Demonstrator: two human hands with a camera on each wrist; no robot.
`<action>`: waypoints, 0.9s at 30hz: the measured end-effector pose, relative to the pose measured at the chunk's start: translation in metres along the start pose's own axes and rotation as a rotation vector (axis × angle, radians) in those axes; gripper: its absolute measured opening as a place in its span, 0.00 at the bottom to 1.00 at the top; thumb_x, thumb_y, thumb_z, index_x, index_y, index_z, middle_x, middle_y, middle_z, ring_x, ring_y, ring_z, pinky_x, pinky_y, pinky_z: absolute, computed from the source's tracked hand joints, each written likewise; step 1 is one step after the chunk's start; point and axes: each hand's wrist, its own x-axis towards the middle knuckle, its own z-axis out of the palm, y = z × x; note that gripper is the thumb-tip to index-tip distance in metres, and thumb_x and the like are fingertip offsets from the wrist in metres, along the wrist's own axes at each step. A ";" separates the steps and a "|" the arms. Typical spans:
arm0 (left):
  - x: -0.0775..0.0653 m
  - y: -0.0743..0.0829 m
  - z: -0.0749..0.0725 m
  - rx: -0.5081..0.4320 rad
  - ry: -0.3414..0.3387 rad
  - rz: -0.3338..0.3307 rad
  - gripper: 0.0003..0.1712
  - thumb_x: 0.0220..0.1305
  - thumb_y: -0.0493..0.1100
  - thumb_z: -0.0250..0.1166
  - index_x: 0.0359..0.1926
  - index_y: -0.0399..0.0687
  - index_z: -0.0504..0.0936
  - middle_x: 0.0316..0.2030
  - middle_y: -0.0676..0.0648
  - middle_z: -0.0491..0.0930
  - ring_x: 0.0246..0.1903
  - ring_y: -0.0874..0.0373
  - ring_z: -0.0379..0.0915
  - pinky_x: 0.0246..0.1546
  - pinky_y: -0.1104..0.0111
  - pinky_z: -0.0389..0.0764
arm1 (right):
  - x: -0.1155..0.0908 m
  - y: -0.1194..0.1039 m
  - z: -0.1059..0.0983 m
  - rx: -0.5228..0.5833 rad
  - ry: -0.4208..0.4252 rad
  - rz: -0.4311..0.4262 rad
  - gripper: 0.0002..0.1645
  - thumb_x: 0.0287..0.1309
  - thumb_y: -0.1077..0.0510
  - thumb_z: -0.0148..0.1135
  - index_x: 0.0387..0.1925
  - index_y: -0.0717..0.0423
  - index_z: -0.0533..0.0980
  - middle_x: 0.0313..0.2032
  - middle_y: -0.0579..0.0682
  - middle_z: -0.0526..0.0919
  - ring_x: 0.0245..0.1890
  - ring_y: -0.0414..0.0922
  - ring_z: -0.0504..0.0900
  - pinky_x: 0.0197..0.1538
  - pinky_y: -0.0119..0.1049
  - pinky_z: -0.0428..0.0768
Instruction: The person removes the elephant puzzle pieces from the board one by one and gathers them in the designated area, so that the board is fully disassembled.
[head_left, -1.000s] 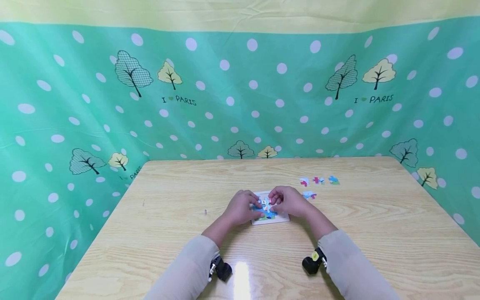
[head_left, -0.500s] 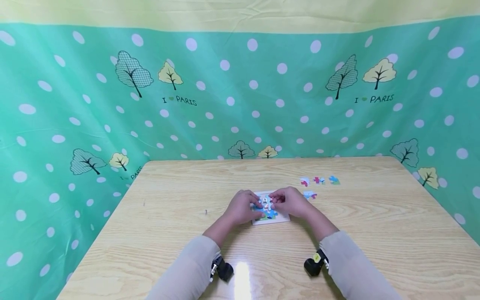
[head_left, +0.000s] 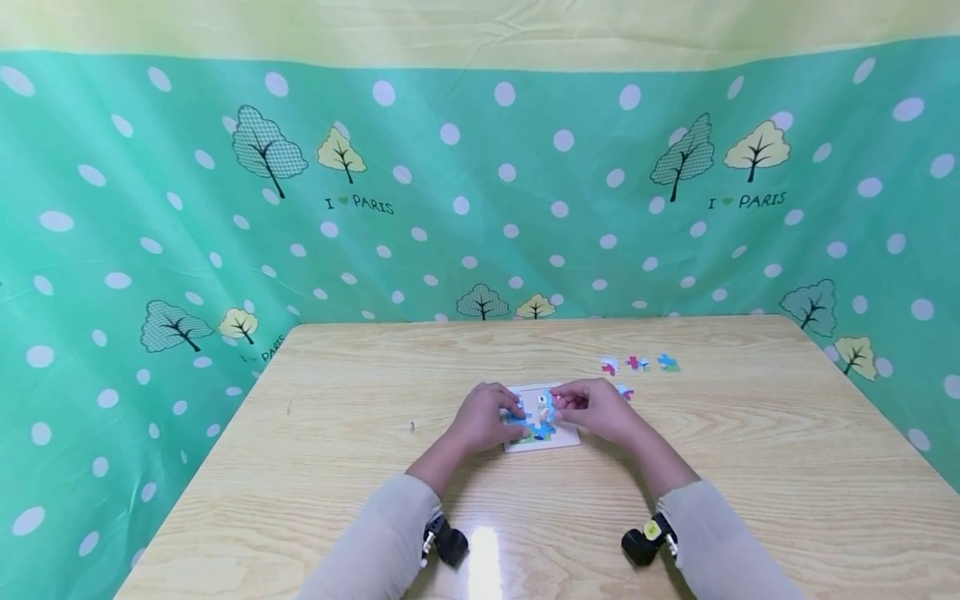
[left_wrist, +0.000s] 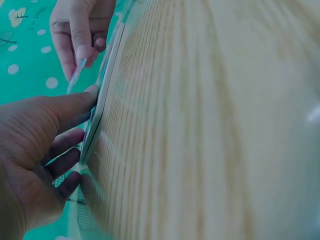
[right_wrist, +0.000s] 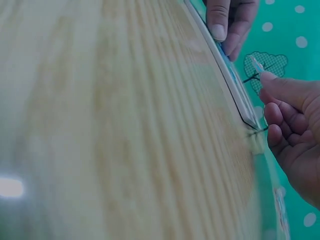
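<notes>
My right hand (head_left: 600,408) pinches a light-blue puzzle piece with a white printed patch (head_left: 546,403) between thumb and forefinger. In the left wrist view this puzzle piece (left_wrist: 76,76) stands tilted on edge above the white puzzle tray (head_left: 567,441). Thumb and fingers of my left hand (head_left: 480,417) rest on the tray's left part, over blue and green pieces. The right wrist view has the left thumb and forefinger pressing down at the tray (right_wrist: 232,92). Part of the tray's picture is hidden by both hands.
Loose puzzle pieces lie behind and right of the tray: a white and red one (head_left: 609,366), a red and white one (head_left: 637,362), a blue and green one (head_left: 667,362), and another (head_left: 626,392) partly behind the right hand. A tiny object (head_left: 412,426) lies left on the wooden table (head_left: 337,383).
My right hand has moved a little to the right and lifted the light-blue puzzle piece, which now stands tilted up from the tray. The left hand has stayed in place.
</notes>
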 end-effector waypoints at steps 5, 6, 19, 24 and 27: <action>0.000 -0.001 0.002 -0.018 0.005 -0.003 0.11 0.56 0.45 0.81 0.37 0.46 0.92 0.50 0.46 0.85 0.53 0.48 0.76 0.59 0.56 0.76 | -0.006 0.002 -0.005 0.019 0.025 0.010 0.21 0.64 0.64 0.71 0.58 0.63 0.82 0.37 0.48 0.84 0.38 0.45 0.79 0.41 0.31 0.80; 0.000 -0.001 0.003 -0.023 0.005 -0.003 0.11 0.56 0.45 0.81 0.37 0.45 0.92 0.50 0.45 0.85 0.53 0.48 0.76 0.60 0.56 0.76 | -0.008 0.003 -0.006 0.019 0.029 0.009 0.21 0.64 0.64 0.71 0.58 0.63 0.82 0.37 0.48 0.84 0.38 0.45 0.79 0.41 0.31 0.80; 0.000 -0.006 0.004 -0.011 -0.006 0.007 0.13 0.59 0.45 0.79 0.42 0.44 0.92 0.52 0.44 0.84 0.56 0.47 0.76 0.62 0.54 0.74 | -0.020 0.003 -0.019 0.019 0.074 -0.008 0.21 0.63 0.66 0.71 0.57 0.68 0.82 0.37 0.49 0.85 0.38 0.46 0.79 0.39 0.30 0.80; 0.000 -0.005 0.003 -0.020 -0.005 0.011 0.13 0.59 0.46 0.79 0.42 0.44 0.92 0.52 0.44 0.84 0.57 0.46 0.76 0.64 0.54 0.73 | -0.025 0.005 -0.024 0.026 0.086 -0.005 0.22 0.62 0.65 0.71 0.57 0.68 0.81 0.37 0.49 0.85 0.38 0.46 0.80 0.40 0.30 0.80; 0.000 -0.005 0.003 -0.014 -0.004 0.011 0.13 0.59 0.46 0.79 0.42 0.44 0.92 0.52 0.44 0.84 0.57 0.46 0.76 0.64 0.54 0.73 | -0.028 0.005 -0.028 0.030 0.094 0.003 0.22 0.62 0.65 0.72 0.57 0.68 0.81 0.37 0.49 0.85 0.39 0.46 0.80 0.40 0.30 0.81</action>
